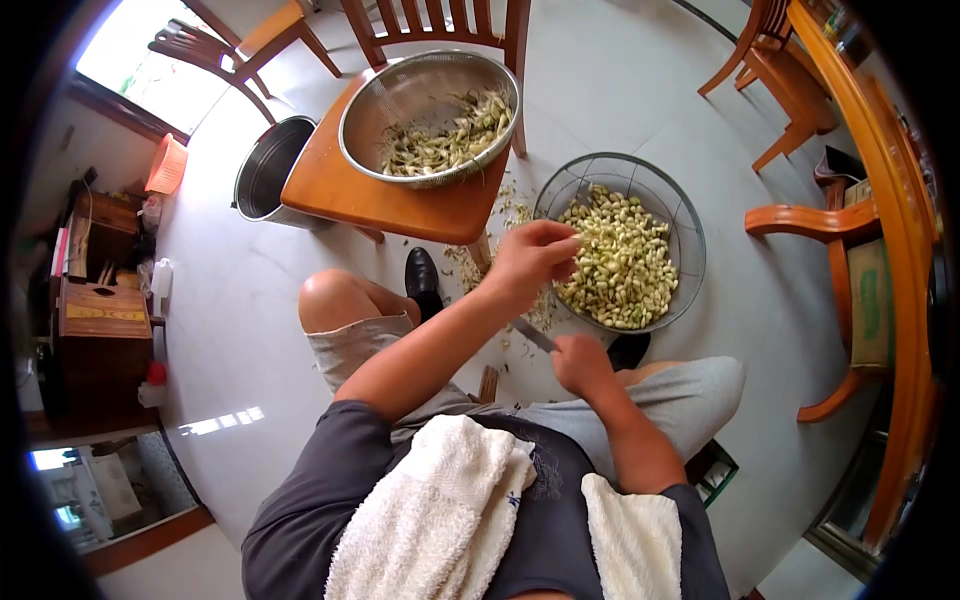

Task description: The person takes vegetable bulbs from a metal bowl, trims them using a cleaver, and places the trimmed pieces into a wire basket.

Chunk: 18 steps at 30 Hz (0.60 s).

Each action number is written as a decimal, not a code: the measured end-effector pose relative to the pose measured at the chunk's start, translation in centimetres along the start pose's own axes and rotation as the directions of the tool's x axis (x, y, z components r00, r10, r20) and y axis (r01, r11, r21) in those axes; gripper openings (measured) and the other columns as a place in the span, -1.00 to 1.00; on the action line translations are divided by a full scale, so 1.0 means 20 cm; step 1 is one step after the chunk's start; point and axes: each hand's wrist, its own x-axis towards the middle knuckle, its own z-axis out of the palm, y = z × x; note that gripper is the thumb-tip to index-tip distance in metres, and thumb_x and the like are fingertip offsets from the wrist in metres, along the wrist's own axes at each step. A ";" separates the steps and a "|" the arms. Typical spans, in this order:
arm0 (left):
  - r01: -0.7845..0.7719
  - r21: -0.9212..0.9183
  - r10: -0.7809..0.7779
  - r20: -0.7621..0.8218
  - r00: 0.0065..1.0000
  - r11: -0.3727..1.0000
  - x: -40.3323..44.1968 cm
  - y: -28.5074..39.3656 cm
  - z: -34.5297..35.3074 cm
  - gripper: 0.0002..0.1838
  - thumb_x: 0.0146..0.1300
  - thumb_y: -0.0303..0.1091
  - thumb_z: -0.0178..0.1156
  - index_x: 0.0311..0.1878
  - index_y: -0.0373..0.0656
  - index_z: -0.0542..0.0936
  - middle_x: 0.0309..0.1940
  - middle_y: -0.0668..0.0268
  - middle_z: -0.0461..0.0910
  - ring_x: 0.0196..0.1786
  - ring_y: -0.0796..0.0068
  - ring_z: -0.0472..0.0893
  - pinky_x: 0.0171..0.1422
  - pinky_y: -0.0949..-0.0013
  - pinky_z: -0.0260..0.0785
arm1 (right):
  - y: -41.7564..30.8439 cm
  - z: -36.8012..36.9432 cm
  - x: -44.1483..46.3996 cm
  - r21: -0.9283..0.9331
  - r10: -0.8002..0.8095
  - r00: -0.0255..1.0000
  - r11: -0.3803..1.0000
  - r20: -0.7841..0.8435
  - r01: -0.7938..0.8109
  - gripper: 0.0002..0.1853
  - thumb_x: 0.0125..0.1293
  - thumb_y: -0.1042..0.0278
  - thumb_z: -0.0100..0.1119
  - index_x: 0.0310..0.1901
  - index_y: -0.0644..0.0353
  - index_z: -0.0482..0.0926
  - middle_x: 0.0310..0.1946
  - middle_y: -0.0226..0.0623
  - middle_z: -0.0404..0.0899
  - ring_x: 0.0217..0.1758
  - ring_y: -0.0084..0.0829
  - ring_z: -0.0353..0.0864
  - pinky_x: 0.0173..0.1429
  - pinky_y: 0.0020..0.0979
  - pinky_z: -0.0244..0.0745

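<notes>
My left hand (530, 262) is over the left edge of a round wire basket (692, 205), its fingers pinched together. Whatever they hold, if anything, is too small to make out. Below it, my right hand (583, 365) is closed around a knife (534, 335) whose blade points up and left. Many peeled pale green and cream bulbs or cloves (625, 265) fill the wire basket on the floor. A metal colander (365, 125) with unpeeled, stemmed pieces (440, 145) stands on a wooden chair (400, 208).
Peelings (540, 305) lie scattered on the floor between the chair and basket. A metal bucket (262, 175) stands left of the chair. More wooden chairs (790, 85) are at the upper right and upper left. A wooden cabinet (105, 310) is at the left.
</notes>
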 end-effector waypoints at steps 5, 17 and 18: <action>0.124 0.202 -0.153 0.132 0.979 0.971 0.31 -0.05 0.26 -0.65 0.17 -0.45 0.24 0.02 -0.40 0.51 -0.30 0.19 0.59 -0.33 0.46 0.62 -0.35 0.43 0.51 | -0.02 -0.03 -0.01 0.024 0.060 0.997 0.998 0.053 -0.062 -0.86 0.12 0.34 0.06 -0.41 0.24 0.52 -0.41 0.01 0.56 -0.26 0.04 0.55 -0.16 -0.02 0.44; -0.141 0.903 0.387 -0.029 0.922 0.405 0.61 0.86 -0.44 -0.84 0.16 -0.38 0.21 -0.27 -0.29 0.62 -0.52 0.33 0.58 -0.51 0.65 0.53 -0.41 0.56 0.44 | -0.01 -0.05 -0.03 0.154 0.036 0.995 0.987 0.096 -0.051 -0.83 0.15 0.31 0.08 -0.38 0.25 0.55 -0.42 0.05 0.54 -0.27 0.07 0.52 -0.15 -0.03 0.42; -0.033 0.944 0.332 -0.083 0.940 0.329 0.69 0.88 -0.56 -0.81 0.09 -0.40 0.25 -0.25 -0.28 0.63 -0.46 0.25 0.63 -0.43 0.51 0.60 -0.31 0.45 0.48 | -0.02 -0.04 -0.03 0.155 0.031 0.994 0.987 0.104 -0.047 -0.83 0.15 0.31 0.07 -0.37 0.24 0.55 -0.41 0.04 0.53 -0.27 0.06 0.52 -0.15 -0.04 0.42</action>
